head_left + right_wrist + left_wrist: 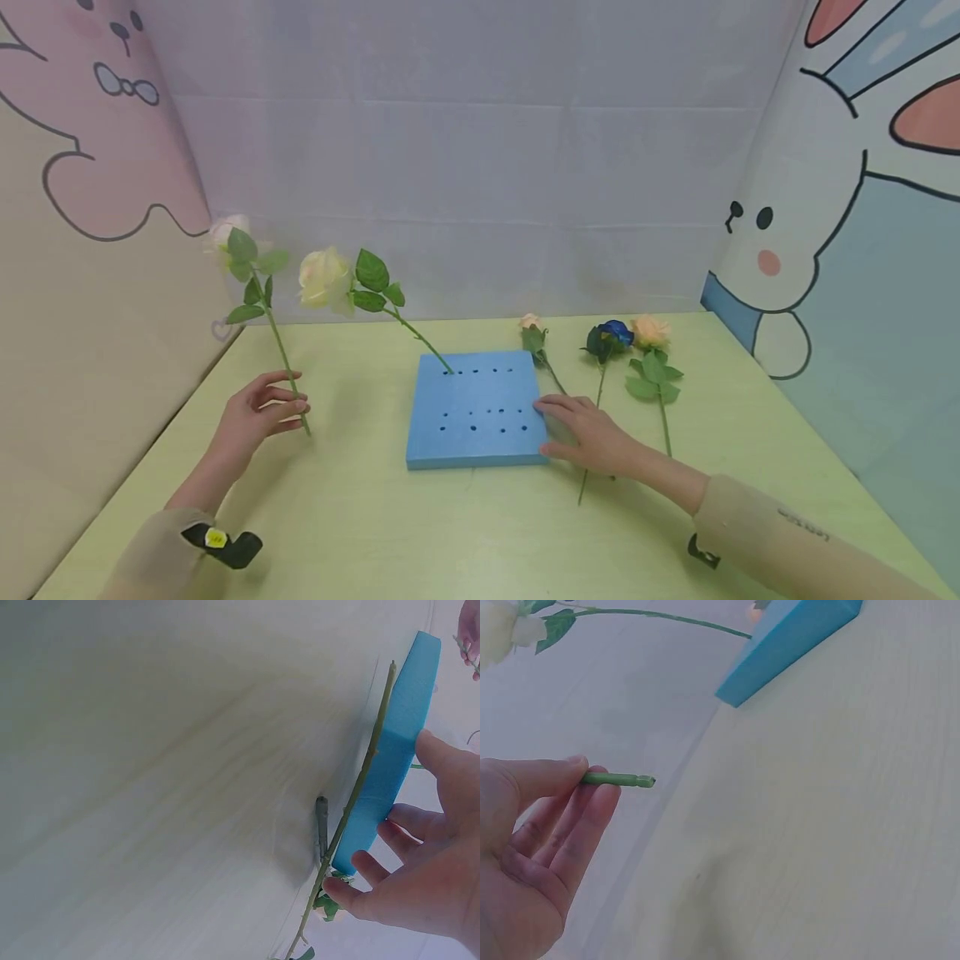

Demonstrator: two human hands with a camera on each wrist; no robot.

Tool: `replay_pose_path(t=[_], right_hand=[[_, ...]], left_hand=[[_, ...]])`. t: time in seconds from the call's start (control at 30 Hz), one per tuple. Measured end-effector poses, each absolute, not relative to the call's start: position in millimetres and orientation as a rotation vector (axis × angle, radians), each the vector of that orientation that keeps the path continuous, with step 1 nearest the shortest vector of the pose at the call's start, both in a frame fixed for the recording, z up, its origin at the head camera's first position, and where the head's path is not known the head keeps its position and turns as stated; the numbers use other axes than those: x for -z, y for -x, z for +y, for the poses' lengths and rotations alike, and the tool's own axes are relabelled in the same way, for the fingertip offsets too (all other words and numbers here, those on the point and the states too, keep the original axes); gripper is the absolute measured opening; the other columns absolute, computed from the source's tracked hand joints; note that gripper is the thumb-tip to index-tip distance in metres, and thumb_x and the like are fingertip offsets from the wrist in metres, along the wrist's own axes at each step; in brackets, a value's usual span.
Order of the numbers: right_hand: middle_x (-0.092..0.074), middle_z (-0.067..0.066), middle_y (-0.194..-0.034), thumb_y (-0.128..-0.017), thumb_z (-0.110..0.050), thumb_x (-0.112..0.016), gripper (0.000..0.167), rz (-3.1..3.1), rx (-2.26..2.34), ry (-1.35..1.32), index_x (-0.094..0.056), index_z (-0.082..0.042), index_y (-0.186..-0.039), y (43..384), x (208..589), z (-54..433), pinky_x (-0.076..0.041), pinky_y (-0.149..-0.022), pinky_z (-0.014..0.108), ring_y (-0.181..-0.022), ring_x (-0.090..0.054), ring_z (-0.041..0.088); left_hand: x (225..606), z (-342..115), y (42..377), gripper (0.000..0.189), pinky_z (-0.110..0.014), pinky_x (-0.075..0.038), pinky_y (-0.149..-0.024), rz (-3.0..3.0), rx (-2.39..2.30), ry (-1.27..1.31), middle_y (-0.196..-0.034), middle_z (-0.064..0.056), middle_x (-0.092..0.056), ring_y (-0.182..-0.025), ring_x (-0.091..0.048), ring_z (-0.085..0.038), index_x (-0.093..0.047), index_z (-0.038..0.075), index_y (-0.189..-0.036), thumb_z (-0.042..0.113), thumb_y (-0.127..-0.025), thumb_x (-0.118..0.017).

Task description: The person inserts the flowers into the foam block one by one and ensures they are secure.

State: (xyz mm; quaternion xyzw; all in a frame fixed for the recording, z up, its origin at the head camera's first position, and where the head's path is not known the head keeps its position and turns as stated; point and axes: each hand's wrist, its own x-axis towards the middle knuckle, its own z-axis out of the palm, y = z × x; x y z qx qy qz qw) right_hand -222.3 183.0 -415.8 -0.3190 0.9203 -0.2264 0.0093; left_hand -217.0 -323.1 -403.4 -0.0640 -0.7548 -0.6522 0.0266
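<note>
My left hand [255, 417] pinches the lower stem of a pale pink-white rose [276, 333], held upright with a slight tilt left of the board. In the left wrist view, the green stem end [622, 780] sticks out past thumb and fingertips. A blue board [487, 398] with rows of holes lies on the table. One creamy yellow rose [326, 279] stands in a hole at its back left, leaning left. My right hand [596, 437] touches the board's right edge with its fingers spread, over some loose stems.
Right of the board lie a small peach rose [533, 337], a dark blue rose [615, 333] and a larger peach rose [652, 333], stems toward me. A pale curtain [480, 167] hangs behind the table [360, 533], with printed cartoon panels at both sides.
</note>
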Motion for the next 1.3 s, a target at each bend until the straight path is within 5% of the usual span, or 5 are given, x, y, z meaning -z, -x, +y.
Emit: replay_pose_path(t=[0.47,1.3], right_hand=[[-0.048,0.015,-0.149,-0.094,-0.035,-0.066,0.063,2.881,0.701,0.992,-0.047,-0.005,-0.146,221.7,415.9,183.7,-0.043,-0.102,0.061,-0.129,-0.048,0.041],[-0.049,0.018,-0.148,-0.094,-0.034,-0.066,0.062,2.877,0.737,1.035,-0.048,-0.003,-0.145,220.8,416.2,184.4,-0.044,-0.100,0.062,-0.128,-0.048,0.043]], left_hand=[[346.7,-339.3,208.9,0.044,-0.024,-0.061,-0.068,-2.137,1.968,0.361,-0.093,0.006,-0.073,-0.085,-0.074,-0.005,-0.059,0.013,-0.130,-0.007,-0.091,-0.063],[285.4,-258.6,202.5,0.035,-0.026,-0.061,-0.068,-2.111,1.881,0.489,-0.088,0.005,-0.073,-0.082,-0.074,-0.008,-0.064,0.007,-0.122,-0.004,-0.090,-0.067]])
